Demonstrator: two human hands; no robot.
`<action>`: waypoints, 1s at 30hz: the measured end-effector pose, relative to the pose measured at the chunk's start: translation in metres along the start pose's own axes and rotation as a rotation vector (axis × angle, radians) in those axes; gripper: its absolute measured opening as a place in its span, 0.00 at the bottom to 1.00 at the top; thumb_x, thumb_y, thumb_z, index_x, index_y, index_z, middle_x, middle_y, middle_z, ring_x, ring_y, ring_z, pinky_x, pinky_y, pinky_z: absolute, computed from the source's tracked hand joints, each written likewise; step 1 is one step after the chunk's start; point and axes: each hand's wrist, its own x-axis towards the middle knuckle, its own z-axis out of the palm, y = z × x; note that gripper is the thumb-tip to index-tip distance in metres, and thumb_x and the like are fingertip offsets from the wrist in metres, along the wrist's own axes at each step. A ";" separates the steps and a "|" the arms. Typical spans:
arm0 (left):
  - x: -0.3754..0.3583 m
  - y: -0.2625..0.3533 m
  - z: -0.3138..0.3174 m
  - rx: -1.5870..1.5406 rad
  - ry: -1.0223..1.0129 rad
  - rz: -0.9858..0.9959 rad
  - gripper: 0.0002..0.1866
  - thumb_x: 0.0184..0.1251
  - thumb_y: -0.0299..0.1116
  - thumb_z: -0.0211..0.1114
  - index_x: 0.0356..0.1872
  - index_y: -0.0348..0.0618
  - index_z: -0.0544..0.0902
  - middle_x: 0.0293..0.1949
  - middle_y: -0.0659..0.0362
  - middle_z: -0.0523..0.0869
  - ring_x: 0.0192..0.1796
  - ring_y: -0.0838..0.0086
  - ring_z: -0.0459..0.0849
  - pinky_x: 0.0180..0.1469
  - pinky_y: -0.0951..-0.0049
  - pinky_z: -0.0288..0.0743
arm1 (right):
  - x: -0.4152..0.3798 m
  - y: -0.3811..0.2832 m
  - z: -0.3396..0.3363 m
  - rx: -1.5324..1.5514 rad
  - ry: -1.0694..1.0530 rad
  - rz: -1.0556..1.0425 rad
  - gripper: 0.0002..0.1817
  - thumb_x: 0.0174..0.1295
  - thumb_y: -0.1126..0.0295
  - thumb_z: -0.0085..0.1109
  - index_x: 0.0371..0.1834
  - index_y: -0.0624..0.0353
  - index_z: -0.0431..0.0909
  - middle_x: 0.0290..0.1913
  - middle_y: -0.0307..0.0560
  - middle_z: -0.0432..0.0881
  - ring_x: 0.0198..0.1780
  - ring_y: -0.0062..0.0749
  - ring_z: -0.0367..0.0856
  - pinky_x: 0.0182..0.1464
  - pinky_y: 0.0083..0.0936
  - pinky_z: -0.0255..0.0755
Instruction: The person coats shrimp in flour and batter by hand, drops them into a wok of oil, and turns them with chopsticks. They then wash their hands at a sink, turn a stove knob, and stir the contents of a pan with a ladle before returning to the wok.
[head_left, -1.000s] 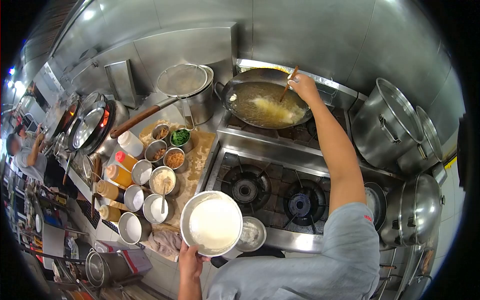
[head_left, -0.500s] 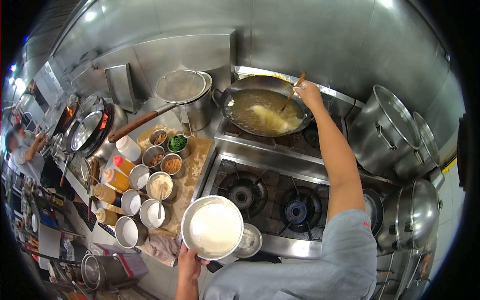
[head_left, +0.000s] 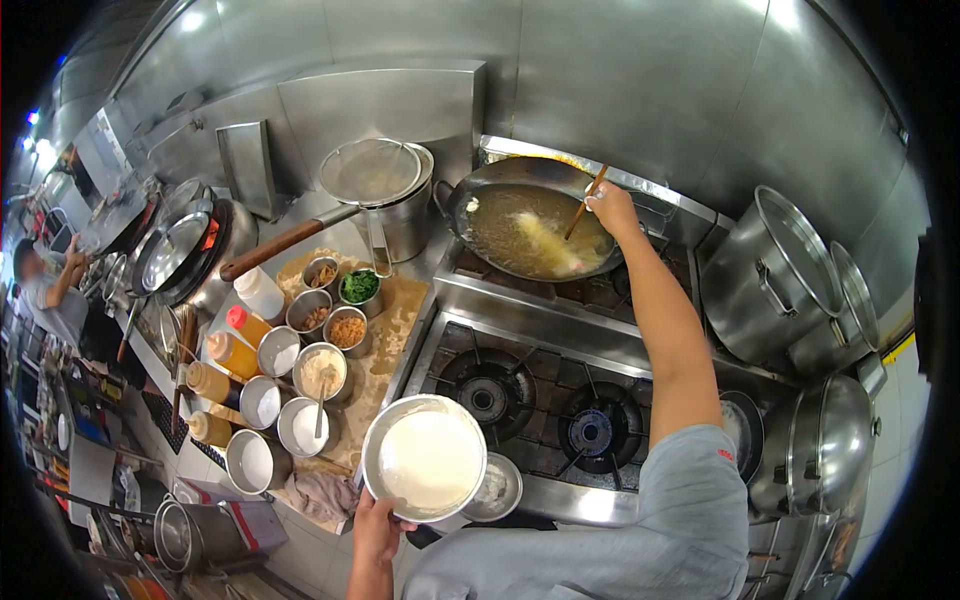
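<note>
Where oil (head_left: 497,232) looks foamy, chopsticks (head_left: 580,212) dip.

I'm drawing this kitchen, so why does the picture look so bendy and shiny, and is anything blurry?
Head view: lens bends the steel wall and blackens the corners; lamp glare marks the wall's top; the big pot shines; the batter bowl looks fairly clear; the far-left person is small, face blurred.

Lg s/s pots (head_left: 765,285) stand far R, co-worker (head_left: 58,300) in gray top far L.
</note>
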 end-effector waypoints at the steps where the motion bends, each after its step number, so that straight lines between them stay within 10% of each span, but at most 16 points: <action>1: 0.000 0.000 0.000 -0.006 0.007 -0.001 0.22 0.54 0.19 0.46 0.53 0.31 0.65 0.36 0.46 0.80 0.22 0.67 0.82 0.15 0.78 0.78 | -0.003 -0.003 0.000 0.002 -0.002 -0.019 0.15 0.51 0.64 0.61 0.42 0.56 0.77 0.39 0.58 0.80 0.44 0.50 0.78 0.45 0.36 0.71; 30: -0.001 -0.002 -0.003 0.019 -0.014 0.003 0.23 0.53 0.19 0.46 0.54 0.31 0.64 0.34 0.46 0.80 0.20 0.67 0.81 0.14 0.77 0.76 | -0.006 -0.068 -0.014 0.099 0.102 -0.173 0.13 0.54 0.62 0.59 0.39 0.58 0.77 0.37 0.55 0.81 0.42 0.47 0.79 0.43 0.36 0.70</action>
